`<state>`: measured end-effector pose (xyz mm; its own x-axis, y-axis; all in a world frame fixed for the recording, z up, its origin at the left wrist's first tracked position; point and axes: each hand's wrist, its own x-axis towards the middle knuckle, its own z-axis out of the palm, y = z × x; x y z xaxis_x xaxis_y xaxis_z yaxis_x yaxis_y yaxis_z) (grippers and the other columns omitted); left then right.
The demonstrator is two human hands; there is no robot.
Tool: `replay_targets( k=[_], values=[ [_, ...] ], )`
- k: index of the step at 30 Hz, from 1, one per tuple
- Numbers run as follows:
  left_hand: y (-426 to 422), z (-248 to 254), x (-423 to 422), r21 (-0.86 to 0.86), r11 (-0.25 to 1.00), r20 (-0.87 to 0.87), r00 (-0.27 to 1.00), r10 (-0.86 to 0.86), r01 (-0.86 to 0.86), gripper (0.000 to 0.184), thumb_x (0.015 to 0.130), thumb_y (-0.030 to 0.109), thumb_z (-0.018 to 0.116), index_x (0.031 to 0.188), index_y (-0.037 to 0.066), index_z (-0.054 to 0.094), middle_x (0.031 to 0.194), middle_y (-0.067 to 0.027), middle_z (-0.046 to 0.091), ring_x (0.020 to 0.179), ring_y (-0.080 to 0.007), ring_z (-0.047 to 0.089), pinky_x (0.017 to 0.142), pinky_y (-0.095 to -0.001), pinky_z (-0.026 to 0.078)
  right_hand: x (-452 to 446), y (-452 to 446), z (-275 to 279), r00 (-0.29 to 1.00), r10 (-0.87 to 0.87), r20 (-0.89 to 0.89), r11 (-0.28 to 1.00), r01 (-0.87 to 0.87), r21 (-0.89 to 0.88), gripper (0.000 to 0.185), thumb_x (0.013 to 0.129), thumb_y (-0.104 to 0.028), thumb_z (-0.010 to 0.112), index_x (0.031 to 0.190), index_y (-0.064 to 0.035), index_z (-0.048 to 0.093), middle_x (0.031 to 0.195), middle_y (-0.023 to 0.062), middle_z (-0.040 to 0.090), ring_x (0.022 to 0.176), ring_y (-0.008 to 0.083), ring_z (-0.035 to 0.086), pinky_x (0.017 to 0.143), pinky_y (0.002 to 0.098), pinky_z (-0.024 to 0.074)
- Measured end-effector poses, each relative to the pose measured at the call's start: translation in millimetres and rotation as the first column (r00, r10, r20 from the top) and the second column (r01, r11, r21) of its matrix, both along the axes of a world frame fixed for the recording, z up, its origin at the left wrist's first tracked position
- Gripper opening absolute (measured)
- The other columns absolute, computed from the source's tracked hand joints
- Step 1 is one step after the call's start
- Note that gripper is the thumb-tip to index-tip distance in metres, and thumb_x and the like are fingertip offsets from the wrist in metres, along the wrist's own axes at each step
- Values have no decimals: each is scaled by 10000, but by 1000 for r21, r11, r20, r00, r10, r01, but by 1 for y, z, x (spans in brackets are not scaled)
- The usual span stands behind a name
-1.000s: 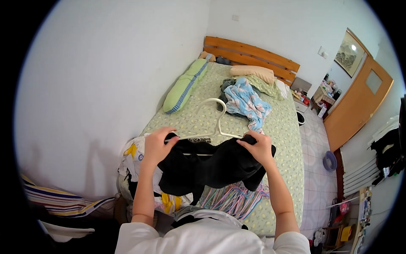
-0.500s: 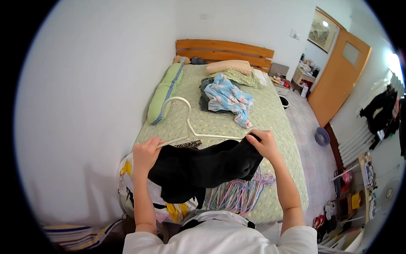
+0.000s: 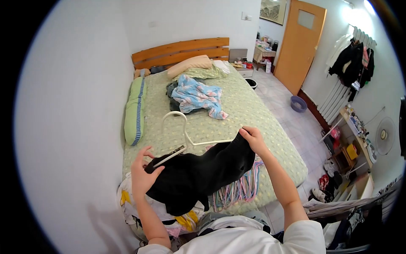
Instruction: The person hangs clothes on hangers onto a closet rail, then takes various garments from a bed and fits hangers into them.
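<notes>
A black garment (image 3: 198, 173) is stretched between my two hands above the near end of the bed. A white clothes hanger (image 3: 186, 131) stands up from it, its hook pointing up. The hanger's left arm lies over the cloth, and its right arm runs behind the cloth. My left hand (image 3: 145, 171) grips the garment's left end beside the hanger tip, thumb in front, with some fingers lifted and spread. My right hand (image 3: 253, 140) pinches the garment's upper right corner. Several pink and blue hangers (image 3: 239, 186) lie on the bed beneath.
The bed (image 3: 270, 169) holds a blue patterned cloth (image 3: 196, 95), pillows (image 3: 192, 67) and a long green bolster (image 3: 135, 110). White and yellow clothes (image 3: 188, 220) are heaped at its near left corner. To the right are a purple basin (image 3: 298, 104), a fan (image 3: 384, 134) and a shelf (image 3: 357, 137).
The view has turned right. My left hand has loosened some fingers and shifted to the hanger's left tip, which now shows in front of the cloth. My right hand still holds its corner.
</notes>
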<state>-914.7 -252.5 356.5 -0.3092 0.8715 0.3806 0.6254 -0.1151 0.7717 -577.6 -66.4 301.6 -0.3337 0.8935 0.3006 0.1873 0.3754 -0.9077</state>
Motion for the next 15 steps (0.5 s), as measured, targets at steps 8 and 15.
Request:
replay_targets(
  k=[8,15],
  values=[
    [-3,-2,17,89,987,-344,934,-94,132,347,741,-43,644,1075,30,591,954,-147,612,828,-264,604,753,-297,472,44,0,15,991,20,-136,986,-41,-159,310,929,-266,550,771,0,575,650,-31,541,622,58,464,575,248,387],
    [-15,11,99,321,947,-450,882,136,18,274,729,37,691,994,57,627,804,-119,611,670,-324,589,574,-358,465,89,12,30,996,-69,49,996,72,-49,216,892,-232,622,884,-40,521,622,62,534,589,105,479,575,275,400]
  ],
)
